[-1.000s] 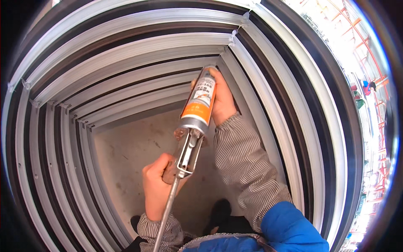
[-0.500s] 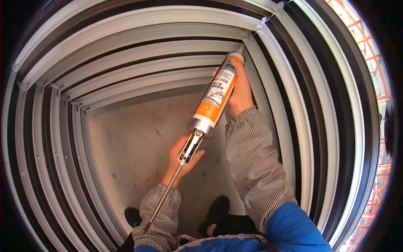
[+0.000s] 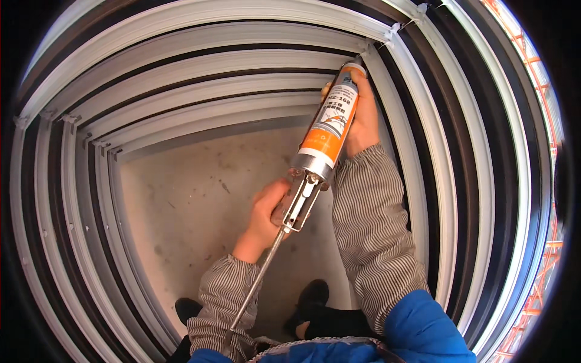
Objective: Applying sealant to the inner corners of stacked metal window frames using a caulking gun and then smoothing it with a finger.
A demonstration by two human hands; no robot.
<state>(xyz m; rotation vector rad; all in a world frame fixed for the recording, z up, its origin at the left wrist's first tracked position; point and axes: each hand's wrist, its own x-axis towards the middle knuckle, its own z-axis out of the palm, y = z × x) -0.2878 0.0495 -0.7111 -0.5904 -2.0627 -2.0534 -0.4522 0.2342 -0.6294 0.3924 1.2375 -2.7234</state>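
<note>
A caulking gun (image 3: 301, 202) loaded with an orange and white sealant tube (image 3: 332, 121) lies diagonally across the middle. Its long metal rod runs back over my left sleeve. My left hand (image 3: 264, 213) is closed round the gun's handle, which is mostly hidden under the frame. Farther up, my right hand (image 3: 363, 115) wraps the front of the tube from the right side, fingertips showing on its left. The tube's nozzle end reaches the far right inner corner of the stacked frames (image 3: 254, 60), where whitish sealant shows at a corner joint (image 3: 394, 28).
Light grey and black frames, stacked in layers, surround me on the left, far and right sides. Below lies a grey, speckled floor (image 3: 181, 187) with my dark shoes (image 3: 313, 294) on it. Orange-red metal racking (image 3: 548, 266) shows beyond the right edge.
The caulking gun and both hands have shifted slightly to the right in the picture. My left hand has come up closer to the gun's frame, its thumb no longer stretched out.
</note>
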